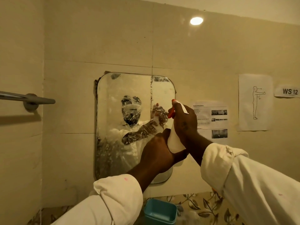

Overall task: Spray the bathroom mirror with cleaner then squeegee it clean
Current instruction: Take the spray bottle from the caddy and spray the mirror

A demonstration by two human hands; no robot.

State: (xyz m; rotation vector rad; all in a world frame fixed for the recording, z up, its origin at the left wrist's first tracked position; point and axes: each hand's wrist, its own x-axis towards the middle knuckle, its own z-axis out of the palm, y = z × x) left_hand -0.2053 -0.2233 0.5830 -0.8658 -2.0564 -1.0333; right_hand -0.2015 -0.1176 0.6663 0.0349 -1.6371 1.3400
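both hands (185, 125) hold spray bottle (174, 142); sign (290, 91) "ws 12"

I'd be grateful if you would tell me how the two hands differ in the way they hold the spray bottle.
The left hand cups the white body of the spray bottle from below, while the right hand wraps the neck higher up. The right hand sits by the orange trigger; the left hand is well below it. The left hand overlaps the mirror; the right hand lies mostly past its right edge. Both come out of rolled white sleeves.
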